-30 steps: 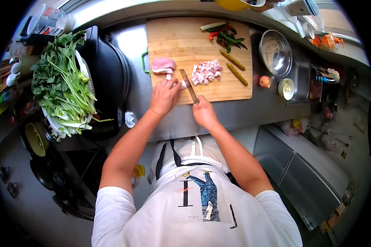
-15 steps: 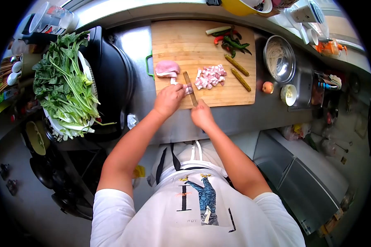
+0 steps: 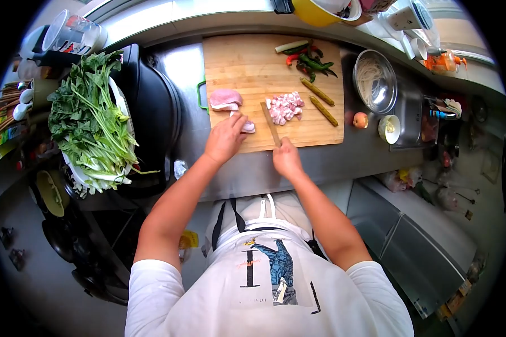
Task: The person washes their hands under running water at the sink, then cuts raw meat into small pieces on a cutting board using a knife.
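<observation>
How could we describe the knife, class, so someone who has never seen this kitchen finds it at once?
Find the big wooden cutting board, then the right hand at its near edge. That hand grips the knife, which points toward the board's far side, just left of the diced meat. Unlike its neighbours on the board, it is a tool with a long, straight blade.

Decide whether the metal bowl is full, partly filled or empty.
Partly filled: pale strands lie in the metal bowl, with its bare inner wall showing beside them.
</observation>
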Available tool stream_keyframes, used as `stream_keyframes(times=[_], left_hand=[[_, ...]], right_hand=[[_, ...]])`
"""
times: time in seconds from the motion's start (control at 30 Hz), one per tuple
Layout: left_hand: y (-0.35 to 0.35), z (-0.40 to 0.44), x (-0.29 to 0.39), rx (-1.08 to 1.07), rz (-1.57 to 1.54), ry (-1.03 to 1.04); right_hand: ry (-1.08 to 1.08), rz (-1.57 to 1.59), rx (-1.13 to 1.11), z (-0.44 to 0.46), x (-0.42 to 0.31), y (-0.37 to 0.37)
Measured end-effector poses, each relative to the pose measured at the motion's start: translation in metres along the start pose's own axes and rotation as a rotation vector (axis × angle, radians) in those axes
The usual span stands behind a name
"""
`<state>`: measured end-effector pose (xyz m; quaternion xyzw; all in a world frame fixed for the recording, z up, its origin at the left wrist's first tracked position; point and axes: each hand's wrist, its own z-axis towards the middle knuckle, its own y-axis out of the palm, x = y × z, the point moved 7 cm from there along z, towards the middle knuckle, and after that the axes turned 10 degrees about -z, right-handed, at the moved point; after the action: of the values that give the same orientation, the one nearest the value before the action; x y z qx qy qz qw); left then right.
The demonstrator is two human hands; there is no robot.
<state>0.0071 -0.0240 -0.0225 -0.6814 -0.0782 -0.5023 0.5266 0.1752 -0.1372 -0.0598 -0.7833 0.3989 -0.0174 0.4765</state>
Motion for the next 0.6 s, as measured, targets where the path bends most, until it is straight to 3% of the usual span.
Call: stream_keyframes(times=[0.33,0.43,0.5,0.53,0.6], left_hand=[[-0.009,0.020,-0.006,-0.089,-0.024,-0.025],[-0.008,0.025,-0.005,-0.174,0.017,-0.145],[-0.002,0.019,-0.023,-0.132,-0.246,-0.415],[0.009,0.015,-0.036,-0.135,-0.242,-0.414],[0.029,0.011,-0.057,-0.042,-0.832,-0.492]], right_hand=[[-0.052,0.022,-0.138,0.007,-0.004,-0.005],[-0.007,0.079,-0.151,0.012,0.005,0.002],[0.040,0.110,-0.163,0.017,0.011,0.004],[0.054,0.133,-0.194,0.017,0.012,0.004],[0.067,0.157,-0.225,0.021,0.017,0.007]])
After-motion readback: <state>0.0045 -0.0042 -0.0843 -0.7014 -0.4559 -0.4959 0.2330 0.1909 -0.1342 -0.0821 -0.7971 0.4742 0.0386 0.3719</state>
